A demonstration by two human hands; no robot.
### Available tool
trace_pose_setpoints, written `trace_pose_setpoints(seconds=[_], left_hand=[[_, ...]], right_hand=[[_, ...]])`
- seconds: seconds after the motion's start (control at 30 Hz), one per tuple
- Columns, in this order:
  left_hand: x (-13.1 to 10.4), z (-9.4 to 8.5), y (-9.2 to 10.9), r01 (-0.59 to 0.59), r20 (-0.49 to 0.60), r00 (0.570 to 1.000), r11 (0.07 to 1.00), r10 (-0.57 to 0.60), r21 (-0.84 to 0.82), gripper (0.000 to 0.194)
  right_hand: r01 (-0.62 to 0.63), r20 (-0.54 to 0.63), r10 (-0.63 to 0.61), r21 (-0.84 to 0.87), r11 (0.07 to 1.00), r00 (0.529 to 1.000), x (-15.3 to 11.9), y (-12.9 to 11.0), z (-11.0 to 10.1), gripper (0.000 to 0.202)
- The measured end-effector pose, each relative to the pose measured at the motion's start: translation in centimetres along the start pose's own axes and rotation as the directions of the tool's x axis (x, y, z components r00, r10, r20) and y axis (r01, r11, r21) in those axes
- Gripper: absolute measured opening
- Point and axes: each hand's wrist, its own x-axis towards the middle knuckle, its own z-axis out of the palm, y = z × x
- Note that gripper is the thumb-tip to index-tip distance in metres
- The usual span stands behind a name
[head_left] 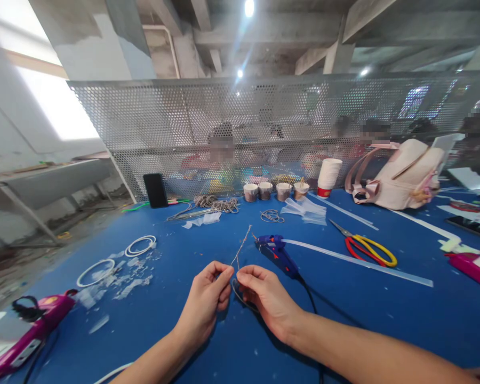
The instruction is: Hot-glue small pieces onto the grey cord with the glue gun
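Just above the table, my left hand and my right hand are close together, both closed in a pinch. Between them rises a thin twisted cord, grey-brown, which forks into two strands near the bottom. Each hand pinches one strand. A loop of the cord hangs below, by my right fingers. Beyond my right hand lies a blue hot glue gun, with a long clear glue stick sticking out of its back. Scissors with red and yellow handles rest further right.
White rings and plastic scraps are on the left, near a magenta power strip. Cord bundles, small cups, stacked paper cups, a black phone and a pink bag line a perforated metal screen.
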Motion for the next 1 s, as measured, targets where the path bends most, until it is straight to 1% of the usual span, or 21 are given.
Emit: trace_pose_setpoints(seconds=[0.27, 0.43, 0.63, 0.73, 0.83, 0.9, 1.0], left_hand=[[0.0, -0.1, 0.0, 0.03, 0.035, 0.999, 0.999, -0.031, 0.016, 0.032], [0.0, -0.1, 0.1, 0.029, 0.042, 0.999, 0.994, -0.033, 0.104, 0.031], [-0.3, 0.0, 0.2, 0.005, 0.011, 1.0, 0.978, -0.007, 0.21, 0.031], [-0.4, 0.0, 0.6, -0.014, 0.031, 1.0, 0.975, 0.007, 0.222, 0.03], [-0.4, -0.2, 1.3, 0.022, 0.097, 0.994, 0.981, -0.042, 0.195, 0.031], [-0.4, -0.5, 1.8, 0.065, 0.138, 0.986, 0.983, -0.089, 0.172, 0.031], [-0.5, -0.9, 2.5, 0.126, 0.187, 0.971, 0.985, -0.147, 0.118, 0.03]], right_hand=[[0.007, -0.001, -0.007, -0.014, 1.0, 1.0, 0.2, -0.1, -0.2, 0.026], [0.035, -0.016, -0.036, -0.052, 0.998, 0.999, 0.5, -0.1, -0.4, 0.023], [0.05, -0.001, -0.05, -0.079, 0.996, 0.999, 0.5, -0.2, -0.5, 0.017], [0.021, 0.046, -0.02, -0.032, 0.999, 0.999, 0.5, -0.3, -0.6, 0.015], [-0.03, 0.103, 0.029, 0.008, 1.0, 0.994, 0.8, -0.6, -0.8, 0.016], [-0.045, 0.144, 0.045, 0.001, 0.999, 0.989, 1.1, -0.9, -1.0, 0.016], [-0.032, 0.261, 0.05, -0.072, 0.997, 0.964, 1.6, -1.6, -1.3, 0.016]])
